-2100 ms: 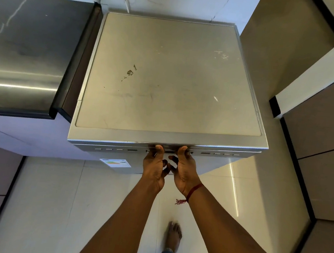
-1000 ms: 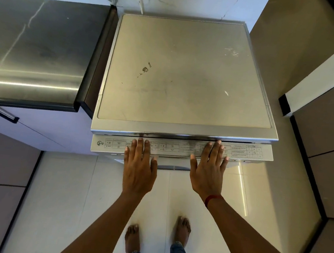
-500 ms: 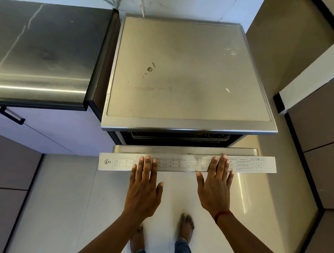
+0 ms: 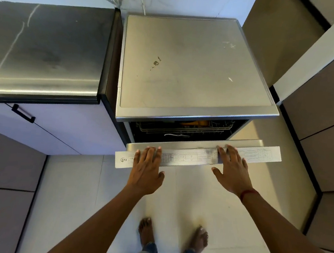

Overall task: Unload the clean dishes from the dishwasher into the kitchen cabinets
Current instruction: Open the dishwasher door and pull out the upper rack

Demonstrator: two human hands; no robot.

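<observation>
A steel dishwasher [image 4: 193, 68] stands against the wall, seen from above. Its door [image 4: 192, 145] is tilted partly open toward me, with a white label strip [image 4: 260, 155] along the top edge. My left hand [image 4: 146, 171] lies flat on the door's left part, fingers straight. On the right part rests my right hand [image 4: 232, 170], also flat with spread fingers. Through the gap I see a wire rack [image 4: 182, 128] with something orange [image 4: 196, 122] and a pale item [image 4: 174, 135] inside the dark tub.
A dark counter [image 4: 45, 49] sits left of the dishwasher, above a pale cabinet with a black handle [image 4: 23, 113]. Brown cabinet fronts [image 4: 327, 128] stand close on the right. My bare feet [image 4: 172, 237] are on the light tiled floor.
Both hands first gripped the door's top edge, then flattened on it. The door has swung down and outward, and the gap now shows the rack inside.
</observation>
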